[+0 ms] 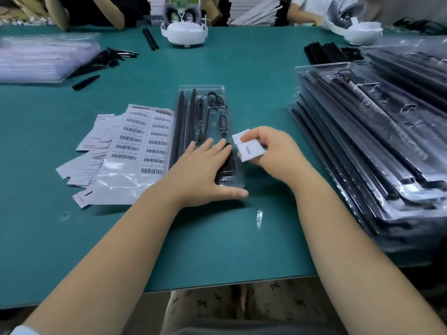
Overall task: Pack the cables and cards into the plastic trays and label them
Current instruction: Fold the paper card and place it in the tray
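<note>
Forearms close, we reach over green surface. Left hand flat, fingers straight, pressing tray near end. Right hand pinches card just beside tray. Cables already seated; card, label still to go. Packed stack right.

Both bare forearms are reaching forward from the bottom of the view, converging toward the middle. The left hand is lying palm down with its fingers straight and slightly spread, the thumb stretching out to the right. The right hand is hovering just beside it, turned inward, with its fingers curling and pinching against the thumb. The two hands are sitting close together, the right a little farther forward.
</note>
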`<state>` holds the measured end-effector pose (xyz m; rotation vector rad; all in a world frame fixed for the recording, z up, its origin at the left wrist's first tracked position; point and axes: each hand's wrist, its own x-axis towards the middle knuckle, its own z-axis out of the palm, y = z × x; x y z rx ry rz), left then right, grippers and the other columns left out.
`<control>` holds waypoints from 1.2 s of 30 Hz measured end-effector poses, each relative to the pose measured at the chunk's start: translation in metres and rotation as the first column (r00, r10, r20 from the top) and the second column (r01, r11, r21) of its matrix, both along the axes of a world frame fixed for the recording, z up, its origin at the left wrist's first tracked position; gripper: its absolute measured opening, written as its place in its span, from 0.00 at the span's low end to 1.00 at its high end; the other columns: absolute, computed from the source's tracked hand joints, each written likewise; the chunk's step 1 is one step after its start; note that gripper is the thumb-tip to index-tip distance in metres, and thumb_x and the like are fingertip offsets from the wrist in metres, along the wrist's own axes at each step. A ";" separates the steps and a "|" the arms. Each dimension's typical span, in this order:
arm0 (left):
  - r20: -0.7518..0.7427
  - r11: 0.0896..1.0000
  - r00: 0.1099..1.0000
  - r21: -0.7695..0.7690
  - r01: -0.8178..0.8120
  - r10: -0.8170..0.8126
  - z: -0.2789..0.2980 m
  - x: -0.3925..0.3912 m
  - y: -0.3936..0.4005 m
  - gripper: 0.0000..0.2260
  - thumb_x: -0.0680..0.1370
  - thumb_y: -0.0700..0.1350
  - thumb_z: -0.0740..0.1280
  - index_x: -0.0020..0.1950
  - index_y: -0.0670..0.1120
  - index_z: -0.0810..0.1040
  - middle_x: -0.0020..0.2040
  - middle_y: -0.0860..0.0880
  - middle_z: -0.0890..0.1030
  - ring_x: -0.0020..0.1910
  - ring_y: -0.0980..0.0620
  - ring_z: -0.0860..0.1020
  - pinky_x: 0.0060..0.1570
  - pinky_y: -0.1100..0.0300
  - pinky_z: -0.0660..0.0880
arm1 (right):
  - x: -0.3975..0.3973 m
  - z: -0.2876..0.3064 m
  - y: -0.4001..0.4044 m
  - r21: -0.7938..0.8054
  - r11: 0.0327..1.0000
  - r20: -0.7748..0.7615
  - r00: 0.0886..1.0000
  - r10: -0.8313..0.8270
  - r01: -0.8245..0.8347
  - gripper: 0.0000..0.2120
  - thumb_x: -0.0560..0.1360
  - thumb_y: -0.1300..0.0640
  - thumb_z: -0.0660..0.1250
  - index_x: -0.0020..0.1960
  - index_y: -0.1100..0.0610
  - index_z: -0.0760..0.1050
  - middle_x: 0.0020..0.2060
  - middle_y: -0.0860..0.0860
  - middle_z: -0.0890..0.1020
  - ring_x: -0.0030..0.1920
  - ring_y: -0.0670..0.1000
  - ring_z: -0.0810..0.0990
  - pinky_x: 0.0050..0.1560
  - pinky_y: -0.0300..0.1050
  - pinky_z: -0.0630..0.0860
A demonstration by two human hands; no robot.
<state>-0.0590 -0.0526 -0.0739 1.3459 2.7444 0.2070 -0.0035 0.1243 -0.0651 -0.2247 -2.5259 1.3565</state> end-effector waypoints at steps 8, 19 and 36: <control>-0.024 0.999 0.999 -0.035 -0.037 0.036 -0.002 0.004 -0.001 0.53 0.63 0.79 0.42 0.79 0.48 0.45 0.79 0.51 0.45 0.77 0.52 0.43 0.74 0.50 0.40 | 0.000 0.007 0.005 -0.414 0.884 -0.083 0.959 -0.273 0.216 0.09 0.78 0.57 0.64 0.41 0.50 0.79 0.36 0.43 0.81 0.32 0.39 0.76 0.36 0.32 0.71; 0.147 0.964 0.989 0.267 -0.008 -0.033 0.010 0.003 -0.009 0.35 0.78 0.67 0.48 0.73 0.44 0.66 0.70 0.47 0.68 0.67 0.53 0.62 0.65 0.65 0.54 | 0.003 0.007 0.002 -0.288 0.922 0.312 0.936 -0.164 0.257 0.09 0.76 0.59 0.66 0.49 0.66 0.79 0.29 0.53 0.75 0.21 0.46 0.66 0.20 0.33 0.58; 0.221 0.873 0.975 0.482 -0.078 -0.034 0.007 0.012 -0.015 0.12 0.79 0.53 0.51 0.42 0.48 0.65 0.54 0.39 0.78 0.54 0.42 0.75 0.51 0.45 0.69 | 0.014 0.018 0.007 -0.144 0.990 0.443 0.894 0.067 -0.003 0.06 0.75 0.61 0.66 0.42 0.52 0.77 0.26 0.46 0.79 0.27 0.47 0.71 0.25 0.34 0.66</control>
